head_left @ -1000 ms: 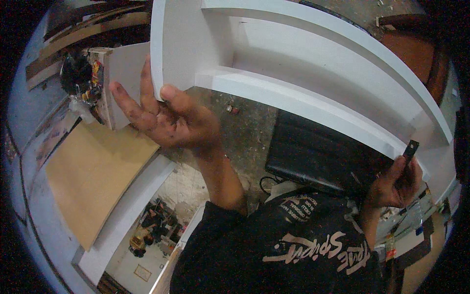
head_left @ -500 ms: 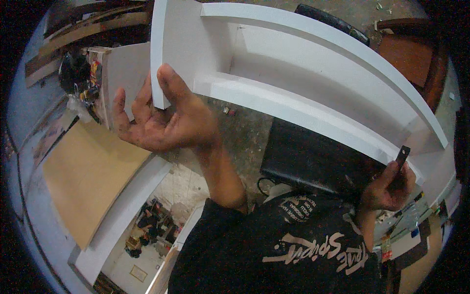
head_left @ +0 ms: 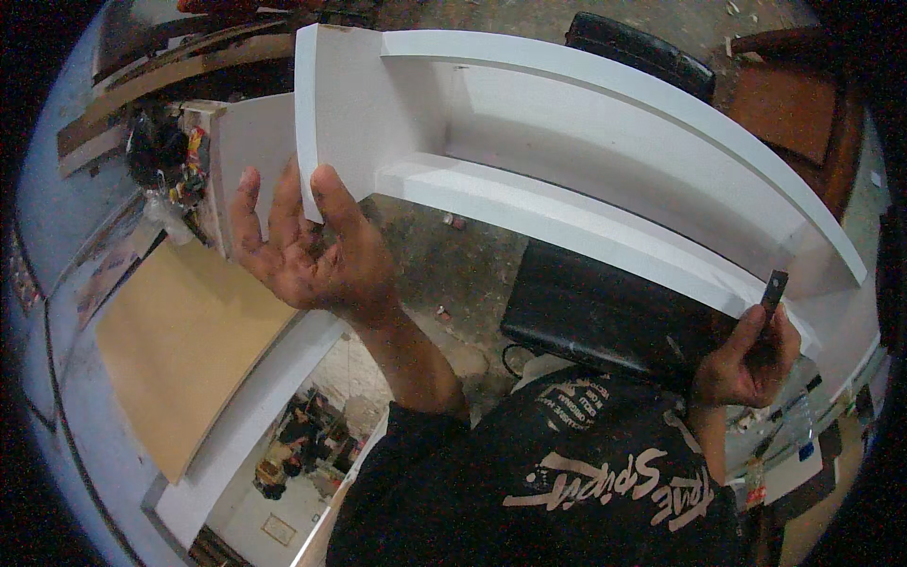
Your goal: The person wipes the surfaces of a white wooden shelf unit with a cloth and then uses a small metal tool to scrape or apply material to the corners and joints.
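A white shelf-like cabinet [head_left: 567, 213] with a curved-looking long board and a narrow inner compartment stretches across the upper middle. My left hand [head_left: 321, 260] is at the lower corner of its left end panel [head_left: 308, 123], palm up. The thumb lies along the panel's inner side, while the spread fingers are on the outer side; how firmly they touch cannot be seen. At the right end of the cabinet, my right hand [head_left: 751, 364] pinches a small dark flat strip [head_left: 774, 291] with a hole near its tip. The strip stands upright against the white board.
A black padded seat [head_left: 595, 312] is between me and the cabinet. To the left lie a tan board [head_left: 189, 350] and a white board [head_left: 255, 406]. Dark bags and small packets [head_left: 165, 156] sit at upper left. Beyond the cabinet are another black cushion [head_left: 642, 55] and a brown wooden chair [head_left: 784, 109].
My left hand has slid down slightly along the end panel, its fingers straighter. The cabinet appears a little lower in view. My right hand still holds the strip, nearly in place.
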